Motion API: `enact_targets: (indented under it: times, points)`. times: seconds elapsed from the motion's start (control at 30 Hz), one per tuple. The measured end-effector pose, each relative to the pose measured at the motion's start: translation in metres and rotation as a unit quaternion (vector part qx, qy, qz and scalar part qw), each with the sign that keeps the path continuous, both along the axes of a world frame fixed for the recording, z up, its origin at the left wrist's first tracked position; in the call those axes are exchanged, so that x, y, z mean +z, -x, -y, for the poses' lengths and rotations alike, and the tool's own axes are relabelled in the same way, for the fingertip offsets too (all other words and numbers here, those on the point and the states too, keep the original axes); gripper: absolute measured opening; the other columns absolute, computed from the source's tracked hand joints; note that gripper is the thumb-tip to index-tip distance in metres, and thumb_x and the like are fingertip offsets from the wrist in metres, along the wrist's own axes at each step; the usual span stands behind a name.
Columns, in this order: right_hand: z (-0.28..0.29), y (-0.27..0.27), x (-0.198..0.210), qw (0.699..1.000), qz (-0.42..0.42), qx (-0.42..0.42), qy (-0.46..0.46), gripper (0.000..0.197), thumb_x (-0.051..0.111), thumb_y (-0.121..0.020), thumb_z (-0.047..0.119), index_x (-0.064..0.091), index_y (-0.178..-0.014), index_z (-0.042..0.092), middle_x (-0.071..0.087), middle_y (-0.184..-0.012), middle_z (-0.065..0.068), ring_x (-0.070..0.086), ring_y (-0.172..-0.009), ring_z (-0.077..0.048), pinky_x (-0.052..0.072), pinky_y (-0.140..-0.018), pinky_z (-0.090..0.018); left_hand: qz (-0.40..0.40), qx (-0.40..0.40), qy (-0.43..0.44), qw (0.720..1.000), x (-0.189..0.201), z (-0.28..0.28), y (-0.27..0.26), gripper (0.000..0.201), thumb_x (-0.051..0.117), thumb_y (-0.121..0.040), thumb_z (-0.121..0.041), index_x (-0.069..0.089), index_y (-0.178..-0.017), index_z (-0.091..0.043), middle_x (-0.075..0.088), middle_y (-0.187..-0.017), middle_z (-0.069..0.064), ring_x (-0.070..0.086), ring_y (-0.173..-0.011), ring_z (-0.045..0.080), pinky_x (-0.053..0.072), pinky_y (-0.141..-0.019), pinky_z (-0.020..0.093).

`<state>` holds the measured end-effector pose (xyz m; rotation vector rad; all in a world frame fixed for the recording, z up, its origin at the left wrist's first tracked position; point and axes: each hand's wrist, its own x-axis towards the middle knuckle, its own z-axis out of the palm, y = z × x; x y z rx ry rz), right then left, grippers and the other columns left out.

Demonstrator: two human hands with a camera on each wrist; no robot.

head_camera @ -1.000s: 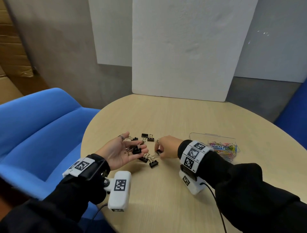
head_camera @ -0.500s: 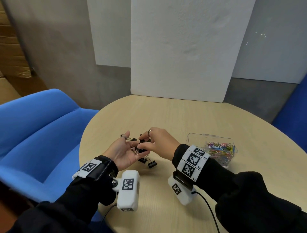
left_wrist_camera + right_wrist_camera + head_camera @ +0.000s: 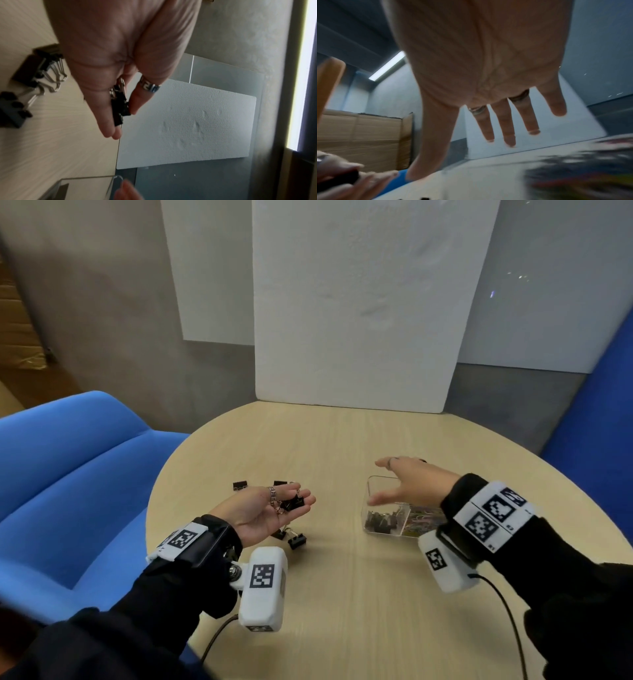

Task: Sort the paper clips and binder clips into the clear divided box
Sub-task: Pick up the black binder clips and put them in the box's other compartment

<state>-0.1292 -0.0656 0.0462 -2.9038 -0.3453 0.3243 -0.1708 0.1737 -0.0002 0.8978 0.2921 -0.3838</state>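
Head view shows the box (image 3: 380, 491) on the table (image 3: 342, 594), to the right of centre, with two compartments visible: the left one holds dark binder clips (image 3: 382, 518), the right one coloured paper clips (image 3: 423, 520). No paper clips show loose on the table, so that half of the sort looks done.

Over the box hangs the right hand (image 3: 411, 486), palm down, fingers straight and spread, holding nothing; the right wrist view confirms the splayed fingers (image 3: 508, 129). Its place above the binder-clip side suggests it has let a clip drop there.

Left of the box, well apart from it, the left hand (image 3: 263, 511) lies palm up just above the table, fingers nearly straight, cupping a few clips (image 3: 291, 503) that rest near its fingertips. The left wrist view shows them lying between the fingers and the ringed thumb (image 3: 147, 86), resting rather than pinched. The palm seems to serve as a tray, so the other hand can pick from it.

More loose clips (image 3: 296, 541) lie under and behind the left hand, two of them beyond its fingers (image 3: 239, 486). These remain to be gathered.
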Motion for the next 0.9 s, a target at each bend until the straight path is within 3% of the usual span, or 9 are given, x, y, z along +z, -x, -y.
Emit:
enact_targets:
  times: [0.1,0.23,0.4,0.57,0.63,0.77,0.9]
  points:
    - [0.026,0.004,-0.004,0.999,-0.027,-0.035,0.020,0.091,0.077,-0.066,0.049,0.032,-0.141,0.023,0.044,-0.143,0.000,0.044,-0.128,-0.020,0.038,-0.107,-0.041,0.008,-0.013,-0.015,1.000,0.003,0.007,0.002,0.031,0.045,-0.090,0.011,0.050,-0.121,0.010,0.059,-0.117,0.024,0.064,-0.096,0.034,0.060,-0.067,0.037]
    - [0.040,0.006,-0.007,0.998,0.000,-0.050,0.034,0.072,0.079,-0.070,0.032,0.042,-0.132,0.024,0.054,-0.127,0.002,0.053,-0.114,-0.018,0.044,-0.100,-0.040,0.019,-0.029,-0.037,0.999,0.007,0.016,0.004,0.031,0.043,-0.091,0.011,0.050,-0.121,0.010,0.060,-0.113,0.024,0.064,-0.096,0.034,0.059,-0.070,0.037]
    - [0.032,0.012,-0.009,1.000,0.006,-0.013,0.007,0.069,0.077,-0.072,0.032,0.043,-0.132,0.026,0.055,-0.123,0.004,0.053,-0.109,-0.016,0.046,-0.098,-0.038,0.032,-0.050,-0.045,0.997,0.014,0.027,0.006,0.033,0.041,-0.091,0.013,0.049,-0.123,0.009,0.060,-0.114,0.024,0.064,-0.096,0.034,0.059,-0.070,0.037]
    - [0.016,0.020,-0.012,0.998,0.005,0.053,-0.028,0.071,0.078,-0.072,0.028,0.044,-0.135,0.025,0.055,-0.125,0.004,0.052,-0.110,-0.014,0.044,-0.093,-0.026,0.039,-0.078,-0.050,0.995,0.026,0.041,0.007,0.033,0.037,-0.092,0.013,0.045,-0.124,0.011,0.059,-0.112,0.025,0.064,-0.094,0.038,0.059,-0.071,0.038]
    - [0.013,0.021,-0.013,0.997,0.008,0.067,-0.030,0.073,0.078,-0.072,0.029,0.043,-0.136,0.024,0.055,-0.125,0.004,0.052,-0.111,-0.014,0.041,-0.090,-0.023,0.025,-0.103,-0.047,0.993,0.031,0.046,0.006,0.032,0.035,-0.093,0.012,0.043,-0.124,0.013,0.055,-0.120,0.029,0.063,-0.094,0.042,0.060,-0.068,0.037]
    - [0.011,0.020,-0.014,0.997,0.009,0.067,-0.036,0.074,0.079,-0.071,0.030,0.043,-0.136,0.023,0.055,-0.126,0.004,0.052,-0.111,-0.013,0.041,-0.087,-0.021,-0.018,-0.148,-0.069,0.986,0.035,0.056,0.004,0.025,0.038,-0.094,0.008,0.043,-0.119,0.009,0.054,-0.121,0.032,0.068,-0.083,0.044,0.060,-0.062,0.031]
    - [0.011,0.021,-0.015,0.997,0.012,0.067,-0.039,0.076,0.078,-0.072,0.032,0.042,-0.138,0.022,0.055,-0.127,0.003,0.054,-0.111,-0.015,0.043,-0.089,-0.024,-0.043,-0.140,-0.076,0.986,0.038,0.067,-0.003,0.022,0.036,-0.096,0.006,0.042,-0.116,0.010,0.045,-0.128,0.034,0.061,-0.097,0.047,0.059,-0.065,0.032]
